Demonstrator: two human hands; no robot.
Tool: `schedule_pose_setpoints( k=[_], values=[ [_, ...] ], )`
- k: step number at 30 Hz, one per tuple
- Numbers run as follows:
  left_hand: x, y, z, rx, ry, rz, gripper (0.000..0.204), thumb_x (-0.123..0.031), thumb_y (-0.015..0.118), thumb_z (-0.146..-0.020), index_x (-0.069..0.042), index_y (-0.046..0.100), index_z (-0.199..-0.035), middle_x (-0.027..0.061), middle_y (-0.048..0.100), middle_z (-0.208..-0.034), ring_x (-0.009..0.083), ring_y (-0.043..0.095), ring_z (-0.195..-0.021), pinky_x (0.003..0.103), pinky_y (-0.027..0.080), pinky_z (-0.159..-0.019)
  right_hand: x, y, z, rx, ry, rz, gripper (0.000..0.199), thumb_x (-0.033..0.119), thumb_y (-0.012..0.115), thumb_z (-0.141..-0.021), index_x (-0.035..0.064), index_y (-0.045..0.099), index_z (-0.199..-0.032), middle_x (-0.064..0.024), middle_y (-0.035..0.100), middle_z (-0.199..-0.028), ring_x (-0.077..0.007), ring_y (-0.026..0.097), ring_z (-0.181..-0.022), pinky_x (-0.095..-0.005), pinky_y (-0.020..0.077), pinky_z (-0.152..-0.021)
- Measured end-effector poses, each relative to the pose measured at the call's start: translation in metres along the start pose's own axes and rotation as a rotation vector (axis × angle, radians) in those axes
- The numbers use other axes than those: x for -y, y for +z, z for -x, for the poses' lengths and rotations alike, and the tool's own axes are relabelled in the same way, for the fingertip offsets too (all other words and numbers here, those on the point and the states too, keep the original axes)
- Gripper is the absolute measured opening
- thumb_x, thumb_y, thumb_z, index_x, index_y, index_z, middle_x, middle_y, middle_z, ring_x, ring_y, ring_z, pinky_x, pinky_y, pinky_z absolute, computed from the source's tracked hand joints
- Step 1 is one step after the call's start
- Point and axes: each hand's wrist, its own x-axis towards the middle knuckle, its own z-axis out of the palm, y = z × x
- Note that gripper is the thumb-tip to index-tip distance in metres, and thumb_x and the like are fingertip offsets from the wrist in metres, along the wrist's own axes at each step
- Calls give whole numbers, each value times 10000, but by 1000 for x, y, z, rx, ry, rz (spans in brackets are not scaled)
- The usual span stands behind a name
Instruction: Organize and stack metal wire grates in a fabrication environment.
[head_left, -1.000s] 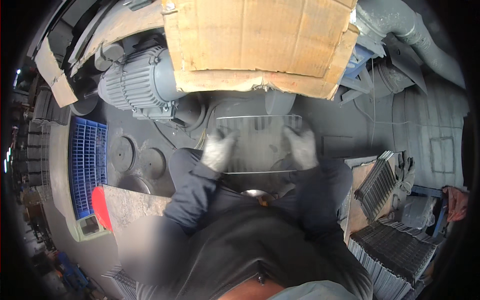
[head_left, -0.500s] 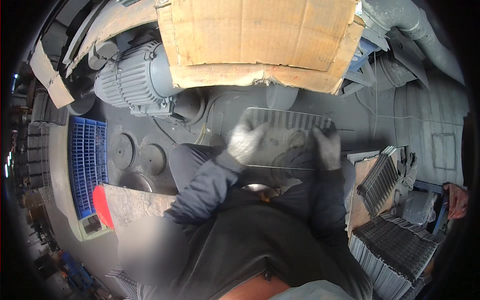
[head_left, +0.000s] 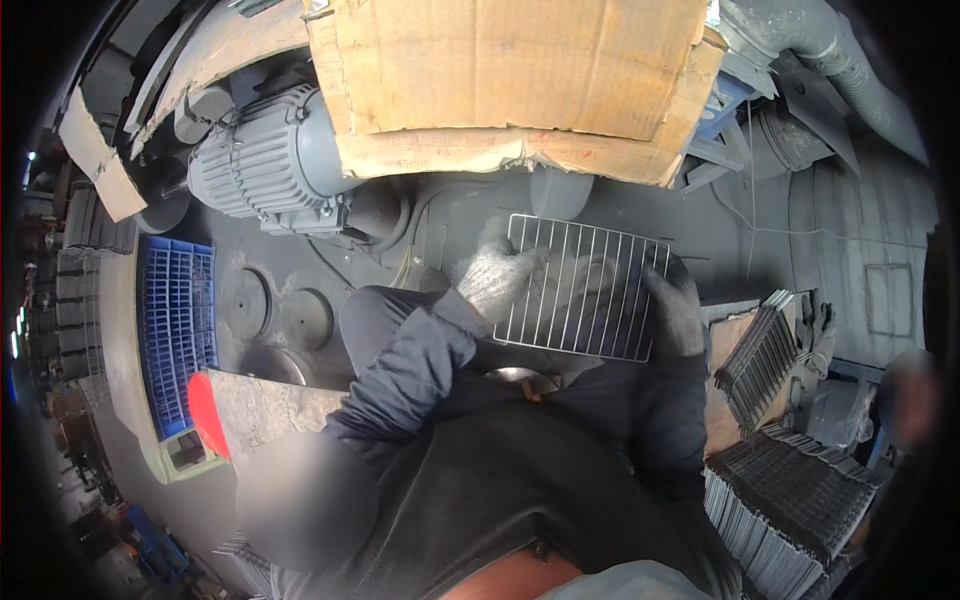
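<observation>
A rectangular wire rack (head_left: 572, 291) with thin parallel bars is held up in front of me above my lap, slightly tilted. My left hand (head_left: 497, 280), in a grey work glove, grips its left side, the fingers reaching behind the bars. At its right edge my right hand (head_left: 676, 308), gloved too, is closed on the frame, with part of the fingers in dark shadow. Below the rack a round shiny metal piece (head_left: 520, 378) shows between my legs.
A grey electric motor (head_left: 268, 165) stands at the far left, beside a large cardboard sheet (head_left: 510, 75). To the left are a blue plastic crate (head_left: 178, 330) and round metal discs (head_left: 305, 315). Racks lean (head_left: 752, 360) at right, above a tall rack stack (head_left: 790, 500).
The wire rack has gone from motion-blurred to sharp, turning a little clockwise with its right side lower. My right hand has shifted slightly right; both hands keep their hold.
</observation>
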Motion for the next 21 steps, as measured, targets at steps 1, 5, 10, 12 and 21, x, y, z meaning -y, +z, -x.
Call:
schedule_pose_setpoints(
  k=[1,5,10,12,21],
  values=[
    [-9,-4,7,22,-35,201,315,-235,769,-1003,7,637,-1156,83,715,-864,167,671,-669,337,560,-578,5,4,7,-5,27,39,359,70,646,-999,-16,660,-1348,-89,740,-1212,-206,710,-1057,-339,558,-946],
    [-18,-66,28,50,-138,435,235,-143,704,-1037,-6,617,-1207,65,695,-853,171,675,-635,332,583,-546,-29,21,-15,259,174,91,367,103,673,-1010,2,630,-1360,-110,705,-1196,-206,711,-1031,-320,587,-857],
    [-4,-127,39,-84,-214,376,186,-110,623,-1060,-18,637,-1221,67,688,-858,171,681,-668,330,601,-560,-36,89,-18,285,111,312,313,143,677,-1026,7,650,-1306,-76,714,-1040,-153,677,-910,-324,569,-771],
    [-14,-103,29,59,-217,403,194,-153,666,-1040,-10,655,-1171,75,689,-861,189,708,-690,351,628,-594,-24,66,-9,210,118,228,329,140,680,-1015,1,650,-1311,-76,714,-1061,-155,680,-935,-314,562,-804],
    [-13,-13,-3,119,-72,368,228,-111,621,-1010,6,641,-1204,115,724,-925,229,721,-689,365,621,-605,-17,-13,2,10,92,-69,403,48,658,-978,-43,631,-1369,-133,720,-1231,-225,691,-1139,-342,559,-945]
  ],
)
